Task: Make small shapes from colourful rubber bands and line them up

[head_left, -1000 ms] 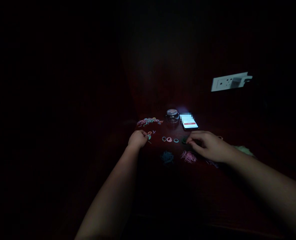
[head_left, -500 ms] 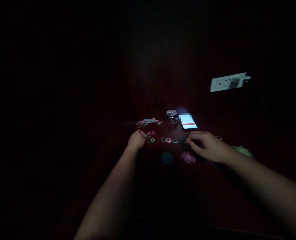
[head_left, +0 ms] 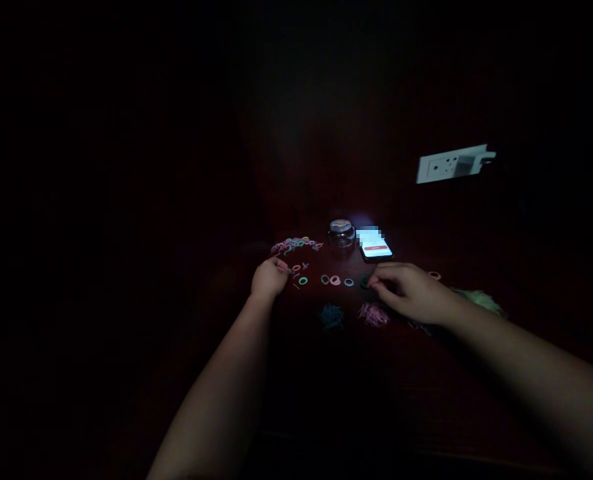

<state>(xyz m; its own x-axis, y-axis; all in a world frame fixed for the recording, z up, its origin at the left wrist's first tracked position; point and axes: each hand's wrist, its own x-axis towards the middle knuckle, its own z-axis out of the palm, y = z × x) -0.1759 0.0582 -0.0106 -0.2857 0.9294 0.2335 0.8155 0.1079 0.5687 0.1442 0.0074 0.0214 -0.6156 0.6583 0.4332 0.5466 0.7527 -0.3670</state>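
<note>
My left hand [head_left: 269, 278] is closed in a pinch beside a few loose bands; what is between its fingertips is too small to make out. Just right of it lie an orange hair tie [head_left: 297, 268] and a green hair tie [head_left: 303, 281]. My right hand [head_left: 401, 287] has thumb and fingers pinched at the edge of a dark green hair tie [head_left: 363, 283]. Left of that, in a row, are a light blue hair tie [head_left: 349, 283], a pink hair tie [head_left: 335, 281] and a darker multicoloured one [head_left: 325, 279].
Behind are a mixed heap of bands [head_left: 296, 245], a lidded clear jar [head_left: 341, 235] and a lit phone [head_left: 376, 245]. Nearer lie teal [head_left: 331, 316], pink [head_left: 373, 314] and pale green [head_left: 481, 302] piles. A wall socket [head_left: 451, 165] holds a plug. Surroundings are very dark.
The view has shifted slightly, moving everything a little left. My left fingertips have shifted slightly over the small bands; my right hand stays at the dark green hair tie.
</note>
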